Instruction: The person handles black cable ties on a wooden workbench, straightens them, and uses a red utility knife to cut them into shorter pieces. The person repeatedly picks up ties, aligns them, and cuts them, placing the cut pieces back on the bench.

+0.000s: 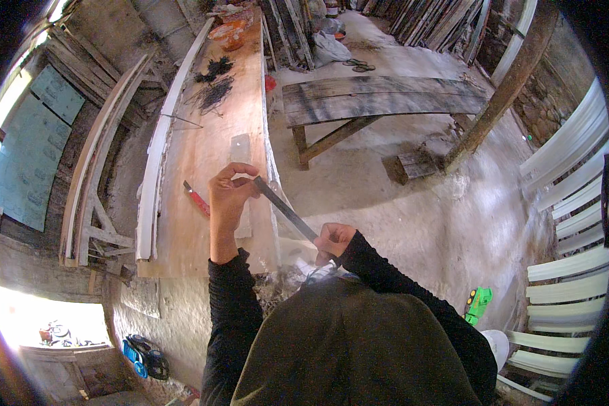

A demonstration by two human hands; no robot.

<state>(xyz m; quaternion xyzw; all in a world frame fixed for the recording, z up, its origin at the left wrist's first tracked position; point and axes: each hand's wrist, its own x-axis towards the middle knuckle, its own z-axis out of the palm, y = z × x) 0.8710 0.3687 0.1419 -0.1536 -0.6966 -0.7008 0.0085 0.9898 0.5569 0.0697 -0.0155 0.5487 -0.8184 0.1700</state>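
Note:
A dark, narrow, flat strip (285,210) slants between my two hands over the right edge of the long workbench. My left hand (230,196) pinches its upper end between thumb and fingers. Lower and to the right, my right hand (334,241) is closed round the other end. What the strip is made of cannot be made out. Left of my left hand, a red-handled cutting tool (197,201) lies on the wooden bench top (172,233). A pale flat strip (240,150) rests lengthwise on the bench, partly hidden behind my left hand.
Farther up the bench lie dark thin wires (213,95) and an orange bowl (229,34). A low wooden table (386,98) stands ahead to the right, near a wooden post (504,88). White slats (568,291) line the right side. A green toy vehicle (478,304) sits on the floor.

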